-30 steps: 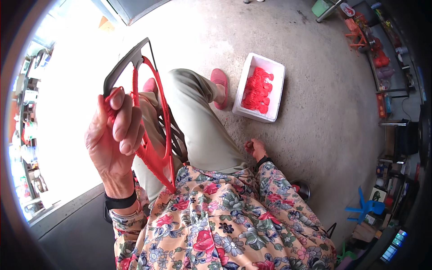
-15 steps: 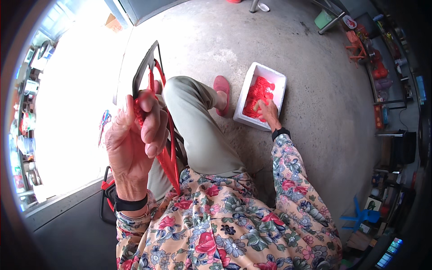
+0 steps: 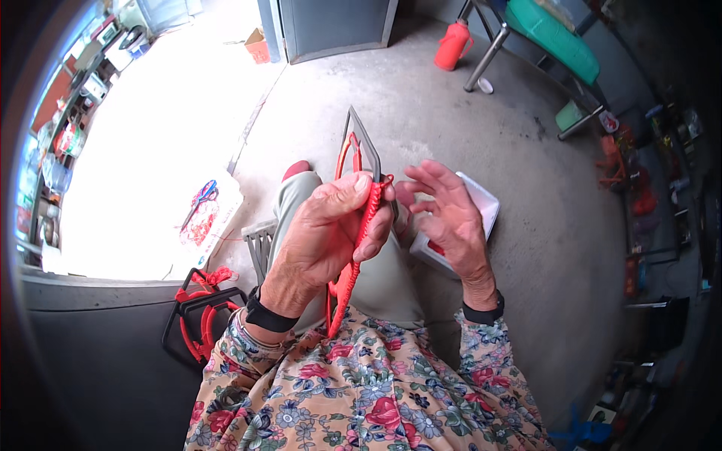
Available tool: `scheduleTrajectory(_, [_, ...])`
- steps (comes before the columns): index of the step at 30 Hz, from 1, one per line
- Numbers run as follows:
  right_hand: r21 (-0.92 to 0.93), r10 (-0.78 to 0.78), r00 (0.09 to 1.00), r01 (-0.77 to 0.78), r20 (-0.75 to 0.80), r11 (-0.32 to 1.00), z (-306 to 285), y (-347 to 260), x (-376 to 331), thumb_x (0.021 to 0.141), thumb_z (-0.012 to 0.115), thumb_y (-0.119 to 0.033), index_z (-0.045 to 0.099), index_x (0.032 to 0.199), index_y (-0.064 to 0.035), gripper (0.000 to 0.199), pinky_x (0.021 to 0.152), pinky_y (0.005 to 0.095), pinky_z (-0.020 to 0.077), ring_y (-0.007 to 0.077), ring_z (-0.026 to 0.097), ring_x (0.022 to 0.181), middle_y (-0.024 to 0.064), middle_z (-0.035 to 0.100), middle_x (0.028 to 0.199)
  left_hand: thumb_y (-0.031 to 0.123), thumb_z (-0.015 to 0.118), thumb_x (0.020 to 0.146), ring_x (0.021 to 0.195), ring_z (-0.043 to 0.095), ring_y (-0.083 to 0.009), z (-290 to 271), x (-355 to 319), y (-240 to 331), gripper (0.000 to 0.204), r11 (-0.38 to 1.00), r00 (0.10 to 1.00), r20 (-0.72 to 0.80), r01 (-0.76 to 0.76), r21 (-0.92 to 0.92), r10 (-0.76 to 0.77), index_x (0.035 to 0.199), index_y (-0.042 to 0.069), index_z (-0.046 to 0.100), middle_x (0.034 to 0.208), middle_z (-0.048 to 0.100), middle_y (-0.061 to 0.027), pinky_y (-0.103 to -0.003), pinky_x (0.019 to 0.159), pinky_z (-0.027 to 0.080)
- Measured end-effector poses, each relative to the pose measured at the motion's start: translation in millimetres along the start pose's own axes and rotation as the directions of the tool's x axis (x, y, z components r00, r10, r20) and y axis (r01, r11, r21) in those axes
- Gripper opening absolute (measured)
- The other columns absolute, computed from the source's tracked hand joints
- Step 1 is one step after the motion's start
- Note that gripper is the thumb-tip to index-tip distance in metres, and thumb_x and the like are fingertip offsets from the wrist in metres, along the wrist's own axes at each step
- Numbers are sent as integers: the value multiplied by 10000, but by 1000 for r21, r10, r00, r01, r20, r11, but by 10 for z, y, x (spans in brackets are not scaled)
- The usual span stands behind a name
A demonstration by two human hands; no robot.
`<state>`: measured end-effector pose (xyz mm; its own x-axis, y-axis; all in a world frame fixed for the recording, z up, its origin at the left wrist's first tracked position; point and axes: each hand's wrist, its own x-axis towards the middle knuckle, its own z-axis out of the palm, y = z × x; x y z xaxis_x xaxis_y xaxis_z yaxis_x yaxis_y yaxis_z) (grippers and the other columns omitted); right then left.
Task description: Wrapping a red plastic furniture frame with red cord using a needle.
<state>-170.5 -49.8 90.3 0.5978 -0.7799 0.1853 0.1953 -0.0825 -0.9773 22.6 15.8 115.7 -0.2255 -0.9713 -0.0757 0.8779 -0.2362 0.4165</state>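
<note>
Proceeding from left to right about the fingers, a pair of blue-handled scissors lies well to their left, touching a tangle of red cord on a brightly lit white surface. Nearer the wearer, below and left of the fingers, a group of black-edged frames with red parts rests on a dark surface; a grey slatted stool shows between these and the left wrist. At centre, the left hand has its fingers closed on a black-rimmed frame, pinching its red cord wrapping; the rim projects above the fingers, and the red band hangs below them. Just right of the gripped part, the right hand is raised, its fingers spread and loosely bent; whether they touch a thin strand cannot be told. Behind this hand, on the concrete floor, sits a white foam box, with red material partly visible inside. Farther off, beyond the fingers and to their right, stand a red thermos flask and a pale green bin.
</note>
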Motion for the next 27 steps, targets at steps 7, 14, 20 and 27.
scheduleTrajectory(7, [-120,36,993,-22,115,993,295,-164,321,889,637,-145,488,1303,-51,450,880,277,447,141,577,1009,58,621,1042,237,476,977,477,508,-180,-92,6,73,315,999,995,101,14,-34,-10,1000,-70,545,676,571,-135,-254,438,408])
scheduleTrajectory(14, [-478,333,923,-208,193,853,-38,-498,237,859,595,-63,633,1050,-10,202,685,192,425,37,519,756,-32,558,802,236,465,984,504,546,-181,-141,15,100,305,996,989,139,51,-68,-41,1019,-53,554,702,592,-128,-247,440,426])
scheduleTrajectory(20, [-217,259,963,-237,79,947,65,-607,299,842,617,-62,504,1240,17,421,709,185,422,36,500,774,-16,506,867,251,481,974,512,551,-201,-211,73,21,310,990,979,192,94,-102,-74,1007,-51,539,693,582,-136,-278,478,468])
scheduleTrajectory(27, [-242,46,993,-19,110,970,131,-489,332,856,656,-31,601,954,8,119,754,216,438,82,538,819,12,538,873,223,491,970,590,640,-232,-106,51,-15,261,998,996,67,62,-17,-61,951,-31,549,755,634,-158,-291,540,545])
